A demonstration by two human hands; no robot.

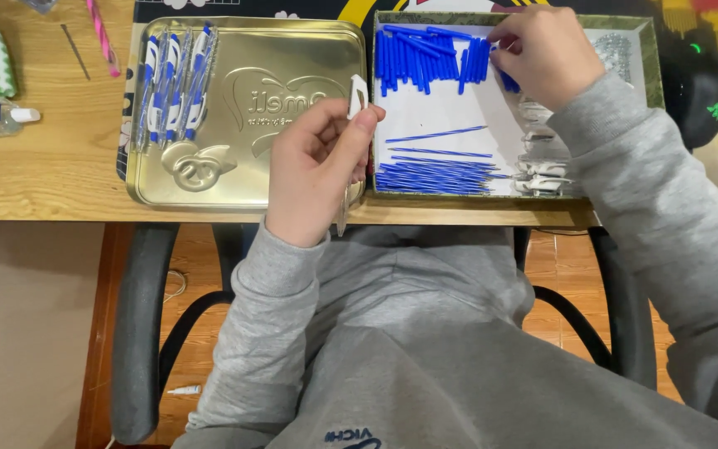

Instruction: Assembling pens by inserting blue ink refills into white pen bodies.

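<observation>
The left hand (313,170) pinched a white pen barrel (356,96) upright. The right hand (542,54) closed its fingers on the blue caps (430,54) in the box (654,58) beneath it; one could easily slip and scatter.

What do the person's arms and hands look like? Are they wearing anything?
Both arms are covered by long grey sweatshirt sleeves with ribbed cuffs at the wrists. The left hand and the right hand are bare: no gloves, and no rings or watch that I can see. The sleeves are plain, soft and a bit wrinkled. The same grey top has small dark blue lettering low on the front.
</observation>
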